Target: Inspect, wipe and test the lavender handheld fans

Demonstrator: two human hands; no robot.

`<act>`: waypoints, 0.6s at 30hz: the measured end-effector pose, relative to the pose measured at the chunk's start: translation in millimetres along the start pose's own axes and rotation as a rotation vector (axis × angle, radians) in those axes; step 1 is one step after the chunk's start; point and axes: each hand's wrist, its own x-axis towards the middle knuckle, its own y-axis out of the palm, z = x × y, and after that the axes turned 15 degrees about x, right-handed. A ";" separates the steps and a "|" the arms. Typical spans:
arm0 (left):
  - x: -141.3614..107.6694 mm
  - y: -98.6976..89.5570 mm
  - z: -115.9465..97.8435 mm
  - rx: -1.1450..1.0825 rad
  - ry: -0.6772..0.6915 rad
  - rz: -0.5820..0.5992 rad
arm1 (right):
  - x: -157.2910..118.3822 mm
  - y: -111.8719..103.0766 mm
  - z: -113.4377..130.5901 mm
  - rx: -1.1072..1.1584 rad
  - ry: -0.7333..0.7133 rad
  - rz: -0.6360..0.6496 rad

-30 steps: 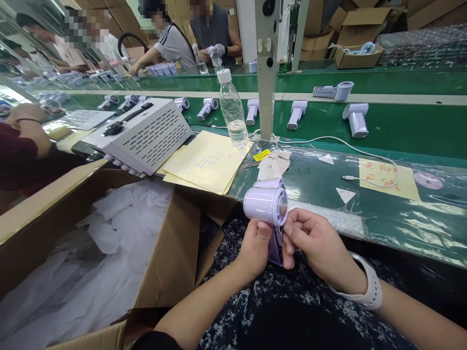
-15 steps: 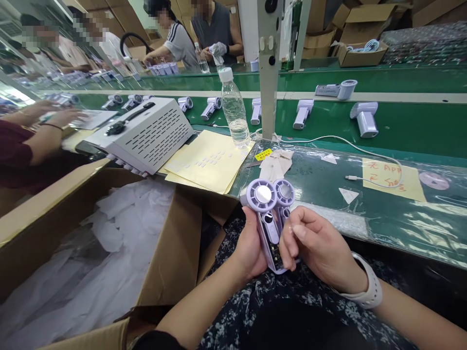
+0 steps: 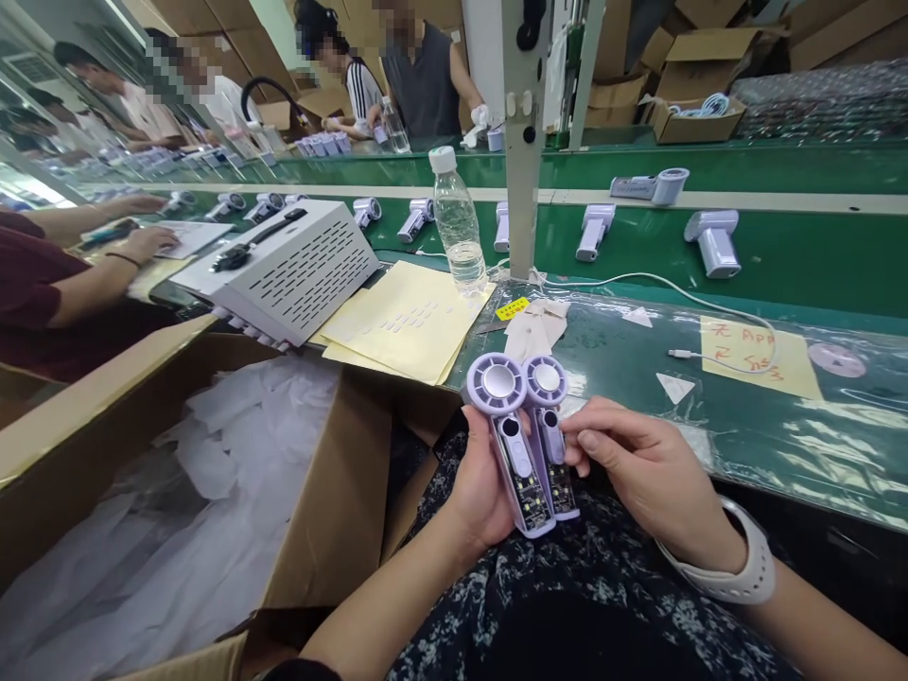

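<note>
Two lilac handheld fans stand side by side over my lap, their round heads up and circuit boards showing through clear handles. My left hand is closed around the left handheld fan and keeps the right handheld fan against it; how its fingers grip behind is hidden. My right hand is at the right fan's outer edge, thumb and fingers closed in a pinch beside the handle. Whatever lies between those fingertips is too small to make out.
An open carton with crumpled white sheets stands at left. Behind it are a grey vented box, yellow sheets and a water bottle. A metal post rises before the green belt carrying more fans. Co-workers sit beyond.
My right hand has shifted right from the front of the fans, uncovering the right fan's handle. The two fans have tilted apart slightly.
</note>
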 end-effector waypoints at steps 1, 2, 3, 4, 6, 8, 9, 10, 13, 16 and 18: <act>-0.1 0.0 -1.9 0.015 0.006 -0.013 | 0.8 -0.8 0.5 -0.019 0.004 -0.008; -0.2 0.0 -4.2 0.031 0.013 -0.034 | 1.0 -0.8 0.7 -0.024 0.014 -0.019; -0.2 -0.1 -6.7 0.048 0.022 -0.063 | 0.8 0.1 0.3 -0.022 0.031 -0.033; -0.1 0.0 -9.1 0.064 0.035 -0.098 | 0.1 1.6 -0.6 -0.021 0.049 -0.046; 0.5 0.2 -13.6 0.086 0.064 -0.162 | -1.3 5.3 -3.5 -0.040 0.076 -0.069; 0.7 0.2 -16.5 0.095 0.085 -0.202 | -0.6 4.3 -4.2 -0.126 0.071 -0.059; 0.5 -0.1 -17.4 0.099 0.089 -0.216 | 1.6 -0.2 -2.0 -0.199 0.061 -0.030; -0.1 -0.9 -18.0 0.104 0.086 -0.225 | 5.4 -8.5 2.7 -0.285 0.054 0.001; -3.3 -6.5 -17.8 0.133 0.058 -0.227 | 25.0 -53.5 32.4 -0.539 0.015 -0.084; -5.1 -14.5 -14.8 0.151 0.048 -0.216 | 43.0 -98.8 66.2 -0.657 -0.135 -0.425; -3.9 -17.2 -11.6 0.151 0.075 -0.210 | 44.7 -104.4 72.5 -0.718 -0.254 -0.589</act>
